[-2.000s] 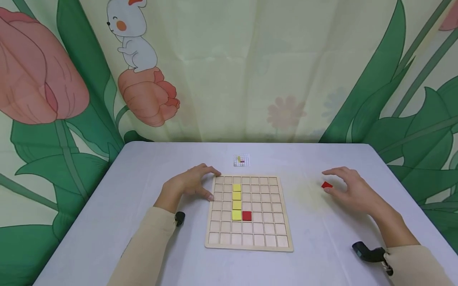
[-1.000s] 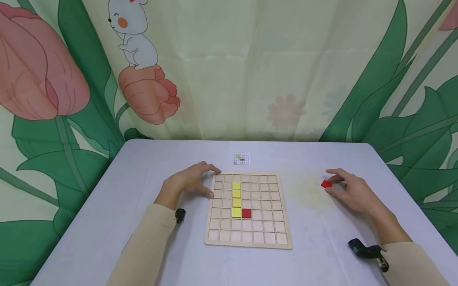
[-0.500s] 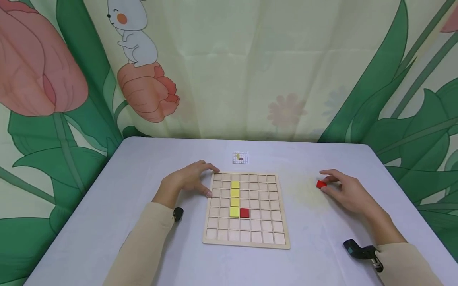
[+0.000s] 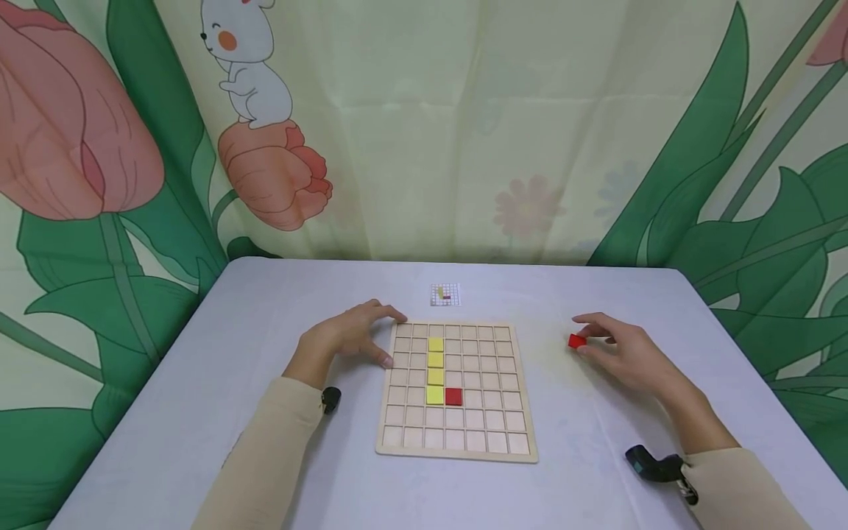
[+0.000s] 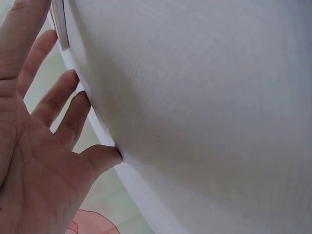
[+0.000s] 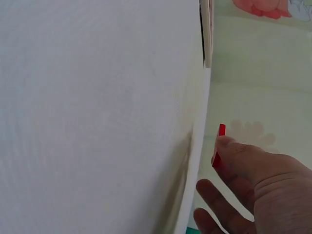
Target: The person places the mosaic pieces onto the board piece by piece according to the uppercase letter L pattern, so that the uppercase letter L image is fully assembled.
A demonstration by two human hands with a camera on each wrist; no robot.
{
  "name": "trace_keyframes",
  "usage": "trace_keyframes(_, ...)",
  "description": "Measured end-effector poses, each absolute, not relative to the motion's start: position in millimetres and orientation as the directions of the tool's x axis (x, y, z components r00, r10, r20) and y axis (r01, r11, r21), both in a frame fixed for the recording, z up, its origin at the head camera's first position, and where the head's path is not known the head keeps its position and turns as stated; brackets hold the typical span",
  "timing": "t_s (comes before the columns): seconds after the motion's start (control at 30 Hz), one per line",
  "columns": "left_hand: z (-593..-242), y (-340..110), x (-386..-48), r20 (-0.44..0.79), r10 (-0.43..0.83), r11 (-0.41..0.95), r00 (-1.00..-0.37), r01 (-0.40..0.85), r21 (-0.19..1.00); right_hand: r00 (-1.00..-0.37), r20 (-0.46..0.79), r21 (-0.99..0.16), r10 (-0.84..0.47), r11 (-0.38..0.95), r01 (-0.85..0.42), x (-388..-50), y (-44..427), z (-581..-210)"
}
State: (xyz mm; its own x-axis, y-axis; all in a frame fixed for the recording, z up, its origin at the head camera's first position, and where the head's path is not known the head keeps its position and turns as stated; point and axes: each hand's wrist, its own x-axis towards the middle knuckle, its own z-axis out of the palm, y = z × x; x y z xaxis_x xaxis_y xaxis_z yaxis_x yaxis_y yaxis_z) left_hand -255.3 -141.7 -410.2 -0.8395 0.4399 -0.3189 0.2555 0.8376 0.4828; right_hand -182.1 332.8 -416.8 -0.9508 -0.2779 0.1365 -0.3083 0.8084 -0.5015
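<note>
A wooden grid board (image 4: 473, 458) lies on the table in the head view. Several yellow square tiles (image 4: 435, 360) form a column in its cells, and a red square tile (image 4: 453, 397) sits right of the lowest one. My left hand (image 4: 346, 335) rests against the board's left side, thumb on the edge and index finger at the upper-left corner. Its fingers are spread in the left wrist view. Right of the board, my right hand (image 4: 626, 355) pinches another red tile (image 4: 576, 341) between thumb and fingers; the right wrist view shows this tile (image 6: 222, 130) edge-on, raised off the table.
Behind the board lies a small card (image 4: 445, 294) printed with a grid and yellow and red marks. A white cloth covers the table (image 4: 583, 478). Beyond its far edge hangs a patterned curtain (image 4: 424, 147). Black devices are on both wrists.
My right hand has closed its thumb and fingers on the red tile, raised it and carried it leftward toward the board. The left hand and the board stay in place.
</note>
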Motion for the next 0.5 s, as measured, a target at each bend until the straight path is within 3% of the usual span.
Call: trace_keyframes(0.5,-414.4,-141.6,-257.1,-0.326,0.425,0.849,-0.844,0.248,0.466,-0.875,0.239,-0.481,-0.42,0.732,-0.483,-177.5,298.2,-403.8)
